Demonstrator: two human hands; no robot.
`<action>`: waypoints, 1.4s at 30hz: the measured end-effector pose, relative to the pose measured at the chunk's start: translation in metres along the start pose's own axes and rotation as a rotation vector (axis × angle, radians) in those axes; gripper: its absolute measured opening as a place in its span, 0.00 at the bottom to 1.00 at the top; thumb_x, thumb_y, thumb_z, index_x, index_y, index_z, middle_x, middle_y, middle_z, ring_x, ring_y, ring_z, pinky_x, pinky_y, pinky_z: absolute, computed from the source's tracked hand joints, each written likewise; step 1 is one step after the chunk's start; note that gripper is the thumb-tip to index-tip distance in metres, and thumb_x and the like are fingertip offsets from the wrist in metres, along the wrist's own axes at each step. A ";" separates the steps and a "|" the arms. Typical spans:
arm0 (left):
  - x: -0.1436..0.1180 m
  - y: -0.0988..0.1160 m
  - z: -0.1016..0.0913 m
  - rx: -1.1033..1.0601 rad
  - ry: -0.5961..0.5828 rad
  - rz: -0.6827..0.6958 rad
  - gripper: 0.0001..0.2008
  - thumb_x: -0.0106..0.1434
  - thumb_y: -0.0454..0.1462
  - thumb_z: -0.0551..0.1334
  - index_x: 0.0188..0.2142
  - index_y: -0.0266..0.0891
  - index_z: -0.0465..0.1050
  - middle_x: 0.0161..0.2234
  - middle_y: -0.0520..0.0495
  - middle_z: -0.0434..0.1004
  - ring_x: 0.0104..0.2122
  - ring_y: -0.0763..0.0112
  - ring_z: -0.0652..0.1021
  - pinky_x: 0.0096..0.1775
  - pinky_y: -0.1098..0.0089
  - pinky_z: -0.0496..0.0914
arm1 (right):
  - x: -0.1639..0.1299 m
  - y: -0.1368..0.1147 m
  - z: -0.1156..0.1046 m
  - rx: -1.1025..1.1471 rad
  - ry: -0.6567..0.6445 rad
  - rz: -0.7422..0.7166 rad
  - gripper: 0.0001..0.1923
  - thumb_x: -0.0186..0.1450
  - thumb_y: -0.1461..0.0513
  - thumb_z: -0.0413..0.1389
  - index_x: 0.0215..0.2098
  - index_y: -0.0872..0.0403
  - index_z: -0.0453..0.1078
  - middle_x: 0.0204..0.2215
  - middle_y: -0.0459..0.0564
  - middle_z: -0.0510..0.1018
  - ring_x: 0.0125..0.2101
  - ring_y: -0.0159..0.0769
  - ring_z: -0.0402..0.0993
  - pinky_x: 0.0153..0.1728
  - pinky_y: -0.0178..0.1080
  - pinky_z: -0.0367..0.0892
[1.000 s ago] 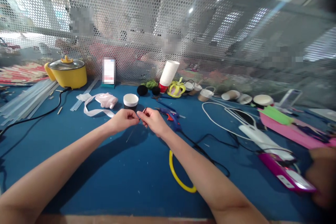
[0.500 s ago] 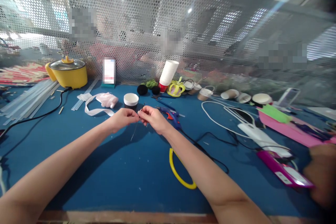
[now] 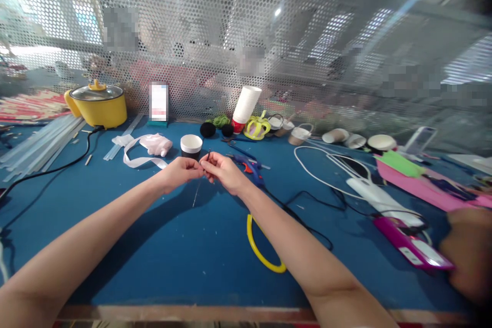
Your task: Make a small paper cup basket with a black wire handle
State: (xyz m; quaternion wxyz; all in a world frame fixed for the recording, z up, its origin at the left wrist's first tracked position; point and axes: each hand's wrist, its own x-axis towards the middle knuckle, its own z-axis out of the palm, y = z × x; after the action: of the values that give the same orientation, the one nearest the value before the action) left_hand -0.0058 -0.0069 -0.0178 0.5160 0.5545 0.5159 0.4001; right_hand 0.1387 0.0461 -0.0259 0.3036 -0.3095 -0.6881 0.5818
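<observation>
My left hand (image 3: pixel 180 171) and my right hand (image 3: pixel 221 170) meet fingertip to fingertip above the blue table (image 3: pixel 184 246). Both pinch a thin dark wire (image 3: pixel 197 195); one short end sticks up above the fingers and a longer end hangs down toward the table. A black paper cup with a white inside (image 3: pixel 191 145) stands just behind my left hand. A blue glue gun (image 3: pixel 251 168) lies right behind my right hand.
A yellow electric pot (image 3: pixel 98 106) and clear glue sticks (image 3: pixel 38 143) sit at the back left. A yellow hoop (image 3: pixel 259 251) lies under my right forearm. Pink ribbon (image 3: pixel 148 149), stacked white cups (image 3: pixel 246 106), cables, and pink tools (image 3: pixel 407 248) fill the right. Another person's hand (image 3: pixel 467 251) is at the right edge.
The hands have drawn slightly closer together and the hanging end of the wire has swung a little. Nothing else has moved.
</observation>
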 end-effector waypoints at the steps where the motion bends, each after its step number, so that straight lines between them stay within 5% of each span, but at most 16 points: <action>1: 0.000 0.000 0.000 -0.004 -0.003 -0.003 0.09 0.48 0.39 0.60 0.22 0.34 0.65 0.17 0.56 0.59 0.19 0.80 0.57 0.23 0.74 0.50 | 0.000 0.000 0.000 0.009 -0.004 0.000 0.16 0.53 0.52 0.57 0.28 0.55 0.62 0.20 0.41 0.67 0.19 0.25 0.62 0.18 0.30 0.59; 21: 0.002 -0.001 -0.002 0.275 0.079 0.095 0.06 0.49 0.37 0.57 0.23 0.34 0.66 0.18 0.55 0.61 0.19 0.79 0.60 0.22 0.75 0.53 | 0.001 0.006 -0.001 -0.210 0.121 -0.015 0.17 0.54 0.49 0.55 0.24 0.55 0.59 0.12 0.39 0.63 0.13 0.24 0.58 0.16 0.31 0.55; 28: 0.002 -0.004 0.003 0.183 0.096 0.095 0.08 0.48 0.38 0.59 0.22 0.34 0.65 0.16 0.56 0.60 0.19 0.80 0.60 0.22 0.75 0.52 | -0.002 0.001 0.003 -0.255 0.149 0.003 0.17 0.55 0.50 0.54 0.23 0.55 0.59 0.12 0.39 0.62 0.14 0.25 0.57 0.15 0.30 0.53; 34: 0.000 0.001 0.001 0.038 0.048 0.030 0.10 0.48 0.40 0.60 0.21 0.34 0.66 0.17 0.55 0.59 0.18 0.81 0.57 0.21 0.74 0.50 | -0.002 0.000 0.003 -0.042 0.024 -0.021 0.17 0.54 0.49 0.55 0.28 0.54 0.60 0.18 0.40 0.65 0.17 0.25 0.61 0.17 0.30 0.59; 42: 0.002 -0.003 -0.002 0.087 0.017 0.072 0.09 0.48 0.40 0.60 0.24 0.34 0.67 0.19 0.54 0.62 0.20 0.79 0.60 0.23 0.74 0.51 | -0.001 0.001 0.002 -0.133 0.107 -0.006 0.17 0.54 0.50 0.55 0.25 0.54 0.58 0.12 0.38 0.63 0.13 0.24 0.58 0.15 0.30 0.56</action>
State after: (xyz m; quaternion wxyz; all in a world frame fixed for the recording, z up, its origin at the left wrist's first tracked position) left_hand -0.0082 -0.0048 -0.0202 0.4723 0.5912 0.5167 0.4005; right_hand 0.1383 0.0441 -0.0273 0.3208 -0.3574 -0.7089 0.5166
